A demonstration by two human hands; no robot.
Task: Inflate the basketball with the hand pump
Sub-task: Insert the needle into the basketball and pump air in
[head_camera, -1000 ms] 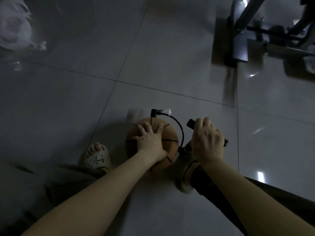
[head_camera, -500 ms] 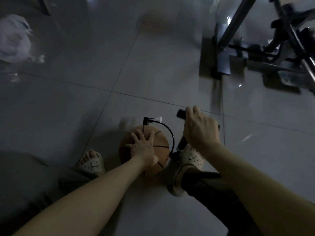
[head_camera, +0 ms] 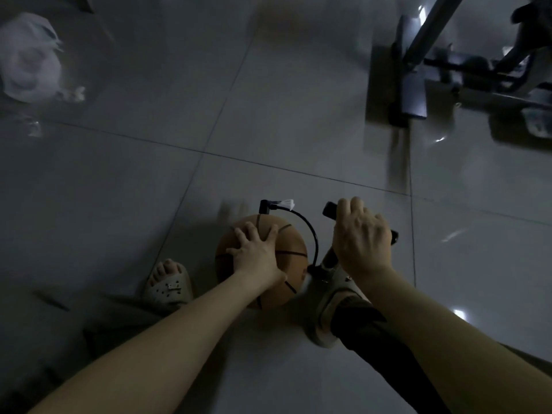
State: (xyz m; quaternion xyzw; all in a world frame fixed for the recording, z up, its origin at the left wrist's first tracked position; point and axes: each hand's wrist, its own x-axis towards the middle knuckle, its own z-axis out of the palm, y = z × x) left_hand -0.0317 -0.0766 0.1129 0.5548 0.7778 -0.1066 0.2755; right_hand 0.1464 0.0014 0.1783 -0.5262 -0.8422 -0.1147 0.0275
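An orange basketball (head_camera: 291,255) rests on the grey tiled floor between my feet. My left hand (head_camera: 255,253) lies flat on top of it with the fingers spread. A black hose (head_camera: 310,231) arcs from a connector (head_camera: 264,207) at the ball's far side down to the pump's base. My right hand (head_camera: 360,237) is closed around the pump's black handle (head_camera: 330,210), whose ends stick out on both sides. The pump's barrel is hidden under that hand. My right sandal (head_camera: 328,297) stands at the pump's foot.
My left foot in a pale sandal (head_camera: 168,283) stands left of the ball. A dark metal exercise frame (head_camera: 413,82) occupies the far right. A white plastic bag (head_camera: 28,59) lies at the far left.
My right hand with the pump handle rose from its low position one second ago and has come slightly down again since. The left hand has stayed on the ball.
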